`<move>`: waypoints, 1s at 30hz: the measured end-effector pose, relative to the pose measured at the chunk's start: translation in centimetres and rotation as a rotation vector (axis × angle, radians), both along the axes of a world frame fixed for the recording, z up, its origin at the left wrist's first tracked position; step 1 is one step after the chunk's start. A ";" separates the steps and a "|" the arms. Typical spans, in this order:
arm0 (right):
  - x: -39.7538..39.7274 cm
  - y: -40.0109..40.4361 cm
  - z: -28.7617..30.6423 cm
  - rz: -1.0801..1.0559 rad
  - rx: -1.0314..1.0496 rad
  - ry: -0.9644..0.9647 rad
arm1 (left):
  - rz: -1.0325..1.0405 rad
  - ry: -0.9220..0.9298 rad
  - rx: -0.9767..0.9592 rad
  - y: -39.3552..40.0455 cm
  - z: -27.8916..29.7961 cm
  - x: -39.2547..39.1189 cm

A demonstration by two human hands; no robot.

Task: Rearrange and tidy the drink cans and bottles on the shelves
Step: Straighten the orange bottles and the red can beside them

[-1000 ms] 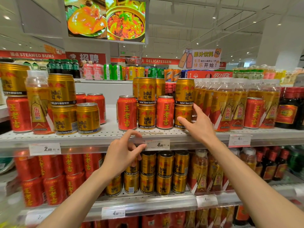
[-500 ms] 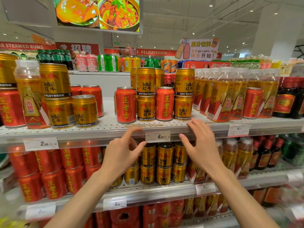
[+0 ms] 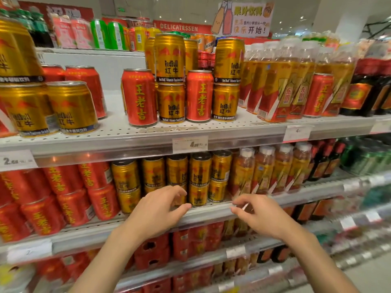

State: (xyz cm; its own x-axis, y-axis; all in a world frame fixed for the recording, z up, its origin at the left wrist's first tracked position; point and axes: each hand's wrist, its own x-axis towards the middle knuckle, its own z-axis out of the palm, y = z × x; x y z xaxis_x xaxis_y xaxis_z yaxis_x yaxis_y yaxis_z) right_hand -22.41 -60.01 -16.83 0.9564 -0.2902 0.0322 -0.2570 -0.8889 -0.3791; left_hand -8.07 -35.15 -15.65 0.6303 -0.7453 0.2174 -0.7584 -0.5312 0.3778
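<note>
On the upper shelf (image 3: 148, 136), two red herbal-tea cans (image 3: 139, 97) (image 3: 199, 95) stand mixed among stacked gold Red Bull cans (image 3: 171, 103) (image 3: 226, 102). Another red can (image 3: 318, 95) sits among the gold-labelled bottles (image 3: 281, 87). The shelf below holds stacked gold cans (image 3: 200, 178), red cans (image 3: 63, 199) to their left and bottles (image 3: 264, 170) to their right. My left hand (image 3: 157, 210) hovers in front of the lower gold cans, fingers curled and apart, holding nothing. My right hand (image 3: 258, 214) is at the lower shelf's front rail, empty, fingers loosely bent.
Gold cans (image 3: 72, 106) and red cans (image 3: 84, 85) stand at the upper left. Dark bottles (image 3: 364, 94) fill the upper right, green bottles (image 3: 364, 159) the right of the lower shelf. Price tags (image 3: 190, 143) hang on the rails. More red packs (image 3: 190, 242) sit lower down.
Both hands have dropped from the upper shelf edge to the front of the lower shelf. The view has moved closer and tilted down.
</note>
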 end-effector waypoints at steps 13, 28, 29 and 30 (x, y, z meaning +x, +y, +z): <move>-1.9 -12.7 2.3 0.118 0.034 -0.071 | 0.167 0.021 -0.034 -12.3 1.6 -5.4; -4.5 -25.8 8.9 0.215 -0.006 -0.360 | 0.267 -0.197 -0.272 -25.8 7.5 -11.4; -4.6 -26.0 9.2 0.213 -0.008 -0.399 | 0.269 -0.221 -0.289 -26.0 7.9 -11.3; -4.5 -26.0 9.5 0.214 -0.012 -0.449 | 0.270 -0.246 -0.304 -26.2 8.3 -11.2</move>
